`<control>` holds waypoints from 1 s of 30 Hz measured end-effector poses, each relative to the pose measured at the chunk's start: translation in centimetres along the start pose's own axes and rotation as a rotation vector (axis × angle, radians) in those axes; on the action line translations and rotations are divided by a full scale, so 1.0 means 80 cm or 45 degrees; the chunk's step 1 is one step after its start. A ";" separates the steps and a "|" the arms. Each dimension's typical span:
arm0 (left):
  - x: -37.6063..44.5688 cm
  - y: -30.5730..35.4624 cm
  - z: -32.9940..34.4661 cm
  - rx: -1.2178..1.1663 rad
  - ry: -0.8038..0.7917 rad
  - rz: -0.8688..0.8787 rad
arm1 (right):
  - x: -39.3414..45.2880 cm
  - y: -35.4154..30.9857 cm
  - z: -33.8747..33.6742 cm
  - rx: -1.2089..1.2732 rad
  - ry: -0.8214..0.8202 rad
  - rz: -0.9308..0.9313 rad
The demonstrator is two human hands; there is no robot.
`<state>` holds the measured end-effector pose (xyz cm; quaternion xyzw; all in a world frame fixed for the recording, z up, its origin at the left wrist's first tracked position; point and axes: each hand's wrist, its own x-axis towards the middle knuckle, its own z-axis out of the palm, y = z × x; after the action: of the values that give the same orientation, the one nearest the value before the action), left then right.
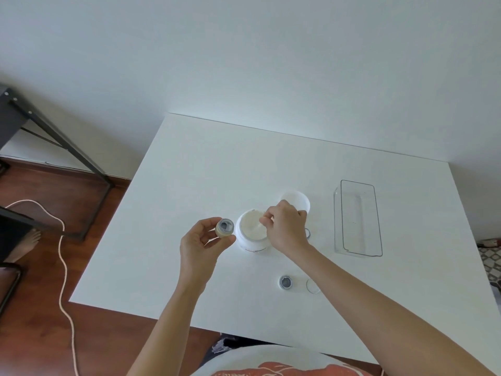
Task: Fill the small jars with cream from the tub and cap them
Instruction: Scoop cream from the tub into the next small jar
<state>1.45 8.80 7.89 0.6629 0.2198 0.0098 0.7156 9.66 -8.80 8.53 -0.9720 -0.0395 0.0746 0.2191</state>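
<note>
An open white tub of cream (252, 231) stands at the middle of the white table (206, 169). My left hand (201, 244) holds a small open jar (224, 227) tilted just left of the tub. Over the tub, my right hand (286, 226) pinches a small white spatula (259, 227) whose tip dips into the cream. The tub's white lid (299, 200) lies behind my right hand. A second small jar (285, 282) stands open near the front, with a clear cap (312, 286) beside it. Another small item (308, 233) is mostly hidden behind my right wrist.
A clear rectangular plastic bin (357, 217) stands at the right of the table. Left of the table are a dark metal frame (54, 137), a white cord (63, 256) on the wooden floor, and a person's bare foot (27, 241).
</note>
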 end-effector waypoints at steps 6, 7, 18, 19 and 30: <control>0.002 -0.001 0.005 0.007 -0.038 0.009 | 0.000 0.015 -0.027 0.354 -0.062 0.422; 0.003 -0.001 0.007 0.008 -0.042 0.014 | -0.001 0.019 -0.032 0.417 -0.080 0.473; 0.012 0.008 0.038 0.070 -0.105 -0.014 | -0.013 0.014 -0.093 0.907 -0.076 0.504; 0.012 0.010 0.041 0.068 -0.117 -0.015 | -0.015 0.011 -0.095 0.904 -0.066 0.490; 0.012 0.018 0.055 0.020 -0.159 -0.016 | -0.043 -0.011 -0.090 0.257 0.398 -0.130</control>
<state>4.16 5.15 9.10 0.6665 0.1788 -0.0378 0.7228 7.44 -11.39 15.82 -0.9416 -0.0465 -0.0849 0.3226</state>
